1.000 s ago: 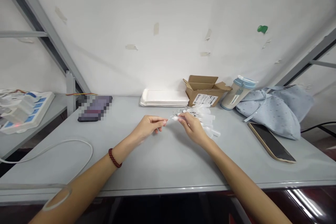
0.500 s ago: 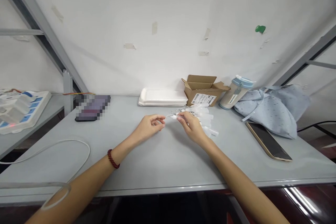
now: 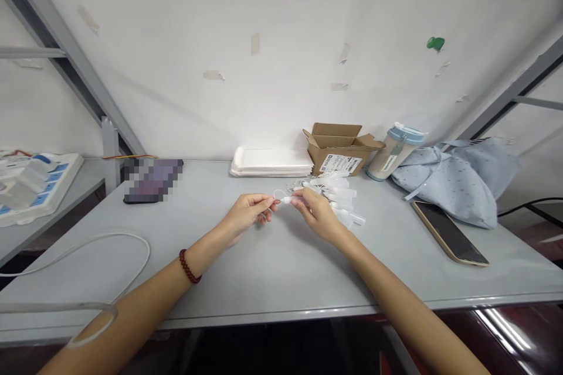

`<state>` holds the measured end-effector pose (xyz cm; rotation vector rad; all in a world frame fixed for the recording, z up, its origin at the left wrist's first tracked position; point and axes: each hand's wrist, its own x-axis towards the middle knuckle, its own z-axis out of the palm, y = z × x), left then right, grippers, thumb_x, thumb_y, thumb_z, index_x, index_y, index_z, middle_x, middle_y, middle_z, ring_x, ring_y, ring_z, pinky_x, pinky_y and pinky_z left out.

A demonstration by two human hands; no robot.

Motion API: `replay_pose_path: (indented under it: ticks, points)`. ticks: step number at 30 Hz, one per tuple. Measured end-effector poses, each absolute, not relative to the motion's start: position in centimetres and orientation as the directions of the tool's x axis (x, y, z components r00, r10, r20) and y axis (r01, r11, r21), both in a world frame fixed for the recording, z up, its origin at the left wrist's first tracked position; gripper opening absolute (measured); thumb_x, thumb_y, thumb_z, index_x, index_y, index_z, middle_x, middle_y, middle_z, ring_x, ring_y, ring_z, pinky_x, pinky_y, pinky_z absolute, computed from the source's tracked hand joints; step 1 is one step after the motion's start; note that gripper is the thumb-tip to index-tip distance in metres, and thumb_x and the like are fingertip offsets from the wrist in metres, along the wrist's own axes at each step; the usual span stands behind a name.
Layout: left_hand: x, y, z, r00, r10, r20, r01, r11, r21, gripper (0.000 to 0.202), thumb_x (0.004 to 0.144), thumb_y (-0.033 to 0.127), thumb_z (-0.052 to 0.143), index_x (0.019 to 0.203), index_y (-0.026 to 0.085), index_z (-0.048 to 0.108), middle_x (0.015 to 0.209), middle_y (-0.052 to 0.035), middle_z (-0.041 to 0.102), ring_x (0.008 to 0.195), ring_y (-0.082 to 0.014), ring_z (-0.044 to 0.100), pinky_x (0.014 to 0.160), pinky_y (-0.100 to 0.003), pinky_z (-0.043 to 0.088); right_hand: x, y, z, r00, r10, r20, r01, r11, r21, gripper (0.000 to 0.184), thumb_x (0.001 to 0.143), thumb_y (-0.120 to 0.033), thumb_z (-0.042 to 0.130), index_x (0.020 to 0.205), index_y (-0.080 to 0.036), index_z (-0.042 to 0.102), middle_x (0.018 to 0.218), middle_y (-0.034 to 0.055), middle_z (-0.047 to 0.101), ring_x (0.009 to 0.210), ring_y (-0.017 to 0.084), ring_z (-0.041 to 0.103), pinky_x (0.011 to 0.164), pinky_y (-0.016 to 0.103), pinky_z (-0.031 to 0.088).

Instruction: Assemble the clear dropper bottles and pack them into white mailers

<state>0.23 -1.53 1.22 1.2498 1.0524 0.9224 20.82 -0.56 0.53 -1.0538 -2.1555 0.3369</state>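
A small white plastic piece (image 3: pixel 287 200) with a thin white cord (image 3: pixel 277 191) looping above it is held just over the table, between my two hands. My right hand (image 3: pixel 317 212) is closed, pinching the plastic piece between thumb and fingers. From the other side, my left hand (image 3: pixel 251 214) pinches the cord's end at the tip of the piece; its lower fingers are curled loosely. What exactly lies under the left fingertips is too small to make out. Behind my right hand is a pile of clear-white plastic pieces with cords (image 3: pixel 345 194), partly hidden by that hand.
A stack of white trays (image 3: pixel 272 163), an open cardboard box (image 3: pixel 338 158) and a tumbler (image 3: pixel 393 152) stand along the wall. On the right lie a cloth bag (image 3: pixel 457 181) and a phone (image 3: pixel 448 234). A blurred-out device (image 3: pixel 152 180), white cable (image 3: pixel 147 252) and power strip (image 3: pixel 57 187) are left.
My left thumb and fingers have closed together on the cord's end, where they were looser before. Both hands moved slightly left with the white piece, and the view shifted a little.
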Motion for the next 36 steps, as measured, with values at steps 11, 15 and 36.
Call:
replay_pose_path:
  ticks: [11,15,36]
  points:
    - [0.2,-1.4,1.0,0.329,0.931,-0.158,-0.086,0.196,0.977,0.033,0.074,0.045,0.068,0.082,0.013,0.069,0.082,-0.0054,0.061,0.059,-0.0082,0.048,0.055,-0.025,0.037,20.6,-0.8,0.7,-0.428,0.778,0.459,0.581,0.626,-0.52,0.025,0.096,-0.036,0.037,0.095,-0.018,0.055,0.083,0.0064,0.06,0.073,0.018,0.056,0.065,0.029,0.041]
    - [0.3,-1.4,1.0,0.33,0.929,-0.167,-0.087,0.206,0.975,0.032,0.073,0.044,0.068,0.077,0.013,0.068,0.085,-0.0061,0.062,0.058,-0.0079,0.047,0.056,-0.025,0.037,20.6,-0.8,0.6,-0.424,0.777,0.466,0.59,0.627,-0.508,0.023,0.096,-0.034,0.038,0.096,-0.018,0.054,0.084,0.0071,0.06,0.072,0.018,0.055,0.065,0.029,0.041]
    - [0.6,-2.1,0.5,0.268,0.95,-0.161,0.022,0.162,0.987,0.033,0.072,0.043,0.066,0.058,0.014,0.062,0.061,-0.0006,0.054,0.051,-0.0076,0.04,0.053,-0.025,0.032,20.0,-0.9,-0.7,-0.432,0.762,0.482,0.564,0.645,-0.515,0.022,0.095,-0.032,0.039,0.09,-0.017,0.054,0.078,0.0061,0.061,0.069,0.017,0.056,0.064,0.029,0.042]
